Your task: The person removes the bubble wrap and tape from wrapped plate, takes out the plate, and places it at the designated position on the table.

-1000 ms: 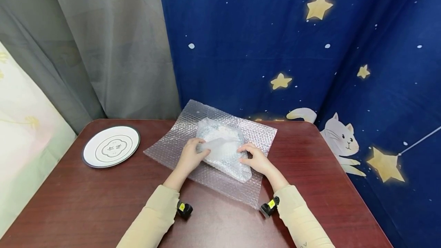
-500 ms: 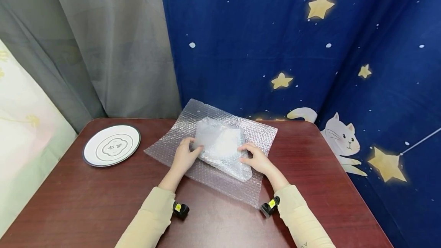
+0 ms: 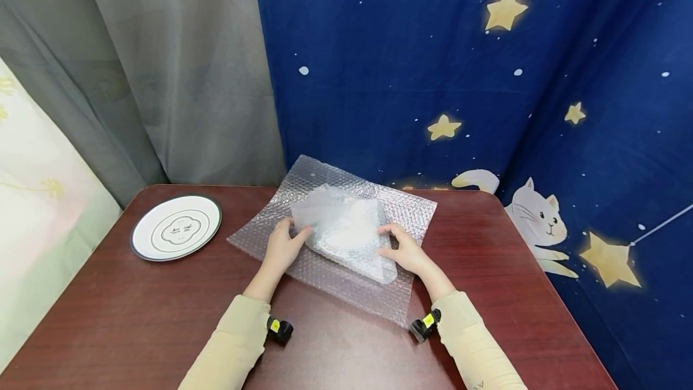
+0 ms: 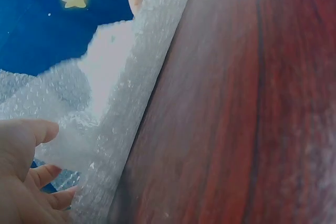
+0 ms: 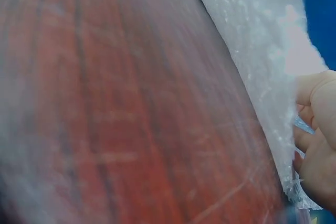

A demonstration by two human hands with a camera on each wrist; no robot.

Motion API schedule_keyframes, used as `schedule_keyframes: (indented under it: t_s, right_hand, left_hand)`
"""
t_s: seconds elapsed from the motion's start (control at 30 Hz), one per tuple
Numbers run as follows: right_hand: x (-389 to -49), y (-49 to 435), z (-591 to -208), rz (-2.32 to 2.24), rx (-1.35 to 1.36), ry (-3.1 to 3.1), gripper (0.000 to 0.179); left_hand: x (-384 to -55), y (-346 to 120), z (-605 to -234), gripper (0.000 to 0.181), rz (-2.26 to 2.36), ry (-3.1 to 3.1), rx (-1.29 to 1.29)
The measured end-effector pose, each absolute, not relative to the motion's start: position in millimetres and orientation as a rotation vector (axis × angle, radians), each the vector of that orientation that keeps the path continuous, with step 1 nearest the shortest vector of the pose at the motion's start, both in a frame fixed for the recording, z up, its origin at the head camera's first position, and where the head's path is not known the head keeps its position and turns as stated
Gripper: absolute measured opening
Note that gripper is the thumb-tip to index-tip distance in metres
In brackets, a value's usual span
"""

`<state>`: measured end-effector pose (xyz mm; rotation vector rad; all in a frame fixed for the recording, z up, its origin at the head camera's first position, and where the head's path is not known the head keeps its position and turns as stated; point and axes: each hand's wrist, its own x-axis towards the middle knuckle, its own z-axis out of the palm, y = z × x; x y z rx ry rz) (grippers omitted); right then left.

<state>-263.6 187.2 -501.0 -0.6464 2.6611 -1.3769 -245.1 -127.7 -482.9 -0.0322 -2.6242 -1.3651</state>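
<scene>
A bundle of folded bubble wrap lies on a larger flat bubble wrap sheet; whatever is inside it is hidden by the layers and the glare. At the bundle's left edge, my left hand pinches a loose flap between thumb and fingers. In the left wrist view the left thumb is above the film and the fingers are below. Across from it, my right hand grips the bundle's right edge, thumb towards me and fingers on the far side. The right wrist view has the right hand at the film's edge.
A white plate with a dark rim and a printed centre lies at the left of the dark red wooden table. Behind the table hang a grey curtain and a blue curtain with stars.
My left hand has moved left, drawing the flap out from over the bundle's middle to its left side. The right hand has stayed nearly still at the right edge.
</scene>
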Motion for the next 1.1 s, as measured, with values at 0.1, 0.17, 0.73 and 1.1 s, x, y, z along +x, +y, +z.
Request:
schedule_keyframes:
  t_s: [0.1, 0.17, 0.73, 1.1]
  right_hand:
    - [-263, 187, -500, -1.385, -0.604, 2.646, 0.042]
    - [-263, 187, -500, -1.381, -0.603, 2.645, 0.043]
    - [-258, 182, -493, -1.243, -0.755, 2.712, 0.044]
    - [-247, 177, -484, -1.096, -0.796, 2.738, 0.051]
  left_hand:
    - [-243, -130, -483, 0.054, -1.377, -2.601, -0.024]
    - [-242, -132, -484, 0.061, -1.365, -2.57, -0.034]
    - [-238, -149, -486, 0.056, -1.377, -2.593, 0.104]
    - [-236, -158, -486, 0.064, -1.512, -2.578, 0.191]
